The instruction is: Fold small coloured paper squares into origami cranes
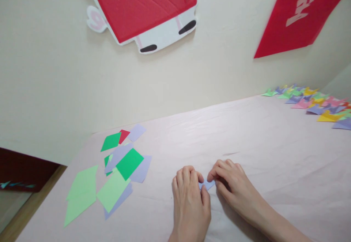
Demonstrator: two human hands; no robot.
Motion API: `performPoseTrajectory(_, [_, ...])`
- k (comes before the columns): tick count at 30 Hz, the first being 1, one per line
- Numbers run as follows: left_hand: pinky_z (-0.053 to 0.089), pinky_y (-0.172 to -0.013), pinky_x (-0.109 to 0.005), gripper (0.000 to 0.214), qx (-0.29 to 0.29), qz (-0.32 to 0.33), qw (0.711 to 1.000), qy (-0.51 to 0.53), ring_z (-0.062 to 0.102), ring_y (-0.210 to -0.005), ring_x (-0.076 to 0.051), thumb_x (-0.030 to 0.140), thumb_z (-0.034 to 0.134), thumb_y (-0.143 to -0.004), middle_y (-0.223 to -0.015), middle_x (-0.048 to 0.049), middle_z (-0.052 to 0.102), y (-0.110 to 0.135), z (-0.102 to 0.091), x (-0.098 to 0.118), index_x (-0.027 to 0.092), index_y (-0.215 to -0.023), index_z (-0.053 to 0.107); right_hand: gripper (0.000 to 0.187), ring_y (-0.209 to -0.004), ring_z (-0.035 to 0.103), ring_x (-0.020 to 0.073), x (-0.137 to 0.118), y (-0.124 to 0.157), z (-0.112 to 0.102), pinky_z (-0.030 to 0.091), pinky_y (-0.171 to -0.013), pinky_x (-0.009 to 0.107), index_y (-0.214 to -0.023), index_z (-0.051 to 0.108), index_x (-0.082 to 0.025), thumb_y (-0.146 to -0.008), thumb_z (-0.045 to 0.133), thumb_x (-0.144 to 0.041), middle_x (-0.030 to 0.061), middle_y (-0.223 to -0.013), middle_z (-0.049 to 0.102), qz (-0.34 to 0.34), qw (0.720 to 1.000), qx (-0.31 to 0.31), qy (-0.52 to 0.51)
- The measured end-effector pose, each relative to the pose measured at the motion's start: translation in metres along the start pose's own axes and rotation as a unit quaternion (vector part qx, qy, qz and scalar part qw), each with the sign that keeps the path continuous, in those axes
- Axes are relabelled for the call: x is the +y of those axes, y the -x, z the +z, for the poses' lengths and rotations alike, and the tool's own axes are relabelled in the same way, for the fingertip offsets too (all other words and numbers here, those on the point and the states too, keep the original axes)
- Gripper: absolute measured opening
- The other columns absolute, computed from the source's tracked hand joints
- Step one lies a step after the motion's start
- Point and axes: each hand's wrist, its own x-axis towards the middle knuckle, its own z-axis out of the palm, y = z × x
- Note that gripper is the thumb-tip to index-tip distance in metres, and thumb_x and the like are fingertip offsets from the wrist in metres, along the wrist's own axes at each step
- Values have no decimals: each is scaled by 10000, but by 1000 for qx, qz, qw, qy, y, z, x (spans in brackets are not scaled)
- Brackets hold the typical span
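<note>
A small piece of light blue-purple paper [207,185], seemingly folded, lies on the pale cloth between my two hands, which cover much of it. My left hand [189,200] rests over its left end, with thumb and forefinger closed on the paper. From the other side, my right hand [231,181] pinches the right end between curled fingers and thumb. Exactly how the paper is folded is hidden beneath my fingers.
Loose paper sheets lie to the left: light green [82,192], dark green [130,164], purple [142,169] and red [124,136]. Several folded paper figures [329,116] stand in rows at the far right. A wall [219,77] with red decorations [148,4] borders the cloth-covered surface [170,139].
</note>
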Motion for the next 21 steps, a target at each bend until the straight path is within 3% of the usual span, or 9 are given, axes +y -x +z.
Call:
performPoseTrajectory(6, [356,-856,-380,161,-3,3,1000,1,465,-937,-215,51,453,-846,-955,-31,491,1,0,-2,204,-868,498,62,-857,506,223,-10,1,7,319,-781,380,-799,606,-219,-798,607,-157,16,-838,610,29,998,42,24])
performPoseTrajectory(21, [363,-852,-373,222,-5,-2,1000,-11,470,-948,-216,3,453,-787,-960,-33,498,1,-2,3,204,-870,502,256,-847,521,202,1,4,2,343,-775,354,-858,605,-223,-799,467,-16,14,-858,618,-23,999,21,13])
